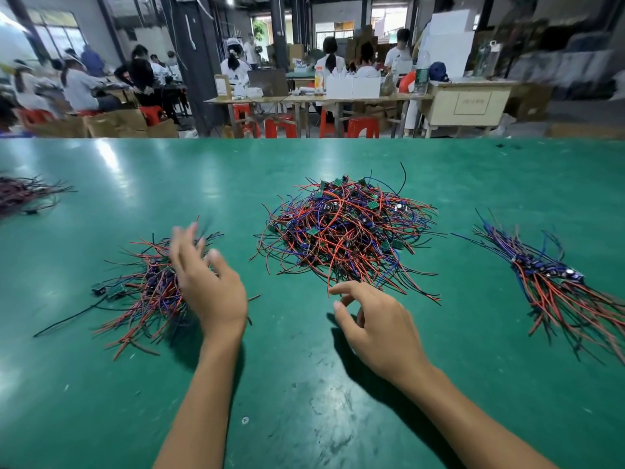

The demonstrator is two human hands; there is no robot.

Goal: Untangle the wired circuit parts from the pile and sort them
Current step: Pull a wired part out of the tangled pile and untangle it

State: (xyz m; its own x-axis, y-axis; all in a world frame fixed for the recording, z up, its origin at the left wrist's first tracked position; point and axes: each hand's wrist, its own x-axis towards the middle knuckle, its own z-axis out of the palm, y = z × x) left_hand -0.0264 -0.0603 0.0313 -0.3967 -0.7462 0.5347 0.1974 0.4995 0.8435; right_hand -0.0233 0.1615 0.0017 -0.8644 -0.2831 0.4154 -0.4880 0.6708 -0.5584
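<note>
Bright overhead light, glare streaks on green table, blurred left fingers, warped smeared edges

- left hand: the fingers are motion-blurred, so no clue whether they're touching any wire or just above the left bundle. The hand also covers that bundle's right part.
- far-left bundle is cut off by the frame edge and smeared.
- right bundle: wire ends run off the right edge, pretty blurry there.
- tiny boards in the middle pile are too small to make out.
- both forearms leave the frame at the bottom.
- people at the back tables are soft and blurry.
</note>
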